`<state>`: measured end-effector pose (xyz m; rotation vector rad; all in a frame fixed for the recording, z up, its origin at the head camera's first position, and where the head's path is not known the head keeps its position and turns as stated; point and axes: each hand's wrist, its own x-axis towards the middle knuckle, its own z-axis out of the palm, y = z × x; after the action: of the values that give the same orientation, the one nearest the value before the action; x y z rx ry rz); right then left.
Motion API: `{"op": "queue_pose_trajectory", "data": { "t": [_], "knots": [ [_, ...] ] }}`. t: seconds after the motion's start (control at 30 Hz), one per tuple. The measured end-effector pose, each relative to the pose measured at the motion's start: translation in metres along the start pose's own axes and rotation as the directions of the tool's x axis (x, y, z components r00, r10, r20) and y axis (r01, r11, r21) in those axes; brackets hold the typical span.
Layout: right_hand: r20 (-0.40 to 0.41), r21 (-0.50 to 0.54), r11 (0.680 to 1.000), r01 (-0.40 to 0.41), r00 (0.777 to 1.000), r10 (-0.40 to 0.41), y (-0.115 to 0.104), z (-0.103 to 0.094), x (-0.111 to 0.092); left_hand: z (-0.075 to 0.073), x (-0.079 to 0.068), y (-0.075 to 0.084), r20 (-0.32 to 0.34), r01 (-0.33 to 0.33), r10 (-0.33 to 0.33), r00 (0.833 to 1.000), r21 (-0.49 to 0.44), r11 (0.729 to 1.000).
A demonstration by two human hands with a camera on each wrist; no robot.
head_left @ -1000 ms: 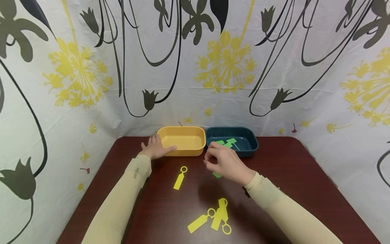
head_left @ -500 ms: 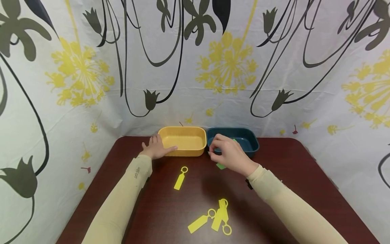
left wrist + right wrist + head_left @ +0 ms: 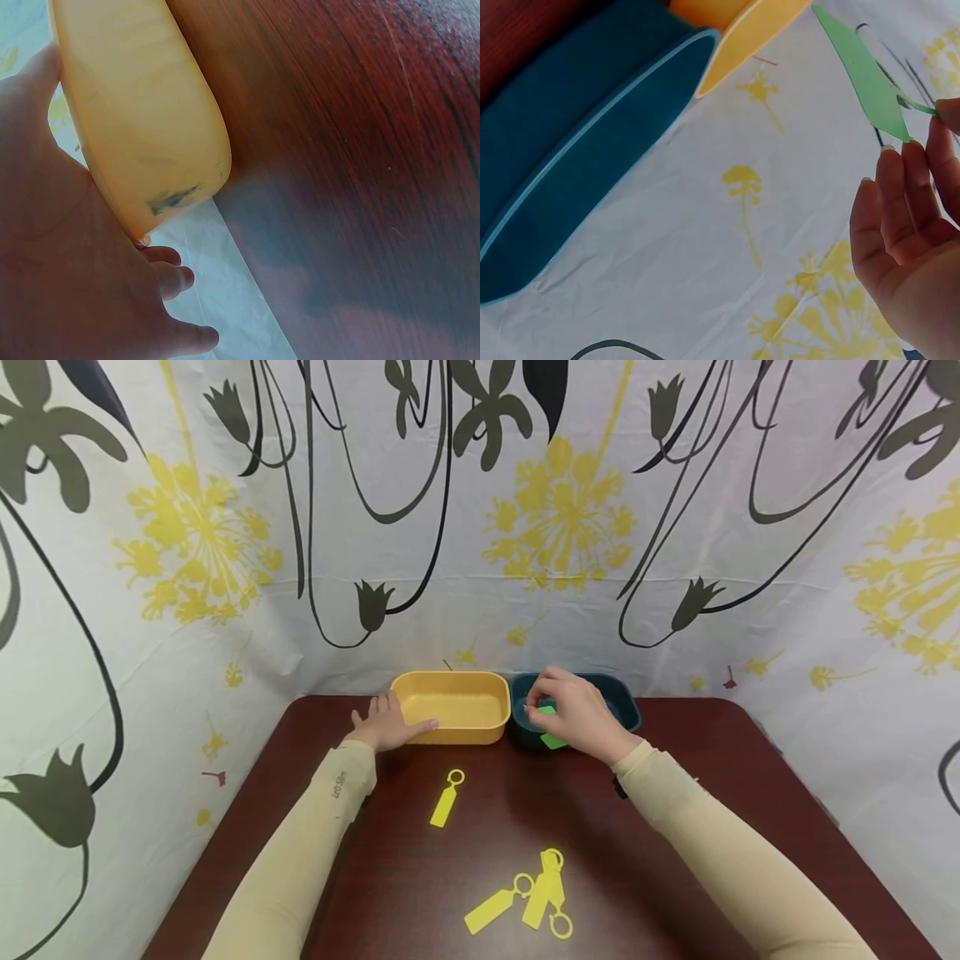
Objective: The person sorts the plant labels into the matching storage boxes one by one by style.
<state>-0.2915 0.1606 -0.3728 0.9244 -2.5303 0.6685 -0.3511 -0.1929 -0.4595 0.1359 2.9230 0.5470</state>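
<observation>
In the head view, my left hand [image 3: 384,724] rests on the left front corner of the yellow bin [image 3: 456,733]. Its thumb lies along the front rim and its fingers are spread. Over the dark teal bin [image 3: 626,697], my right hand [image 3: 579,714] pinches a green tag [image 3: 553,742]. The right wrist view shows the thumb and index finger gripping the thin tail of that green tag [image 3: 866,82]. A yellow tag with a ring end [image 3: 444,807] lies in front of the yellow bin. Several more yellow tags [image 3: 489,912] overlap nearer the front.
The bins stand side by side at the back of the dark red-brown table [image 3: 405,877]. Behind and to both sides hangs a white patterned cloth [image 3: 480,543]. My right hand hides much of the teal bin's inside.
My right hand has moved away from me and slightly right with the green tag, from in front of the teal bin to over it. The left hand stays on the yellow bin.
</observation>
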Motion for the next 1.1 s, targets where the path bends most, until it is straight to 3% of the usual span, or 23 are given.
{"op": "queue_pose_trajectory", "data": {
  "t": [0.2, 0.77, 1.1],
  "knots": [
    [-0.013, -0.004, 1.000, -0.010, 1.000, 0.010, 0.016, -0.001, 0.008, -0.001, 0.000, 0.001, 0.001, 0.005, -0.005, 1.000, 0.001, 1.000],
    [-0.021, 0.019, 0.989, -0.145, 0.989, 0.146, 0.065, 0.004, 0.021, -0.001, 0.001, -0.001, 0.006, 0.008, -0.007, 1.000, -0.013, 1.000],
    [0.003, -0.003, 0.971, -0.241, 0.971, 0.241, 0.093, 0.013, 0.024, -0.002, -0.001, 0.000, 0.006, 0.006, -0.006, 1.000, -0.010, 1.000]
  ]
}}
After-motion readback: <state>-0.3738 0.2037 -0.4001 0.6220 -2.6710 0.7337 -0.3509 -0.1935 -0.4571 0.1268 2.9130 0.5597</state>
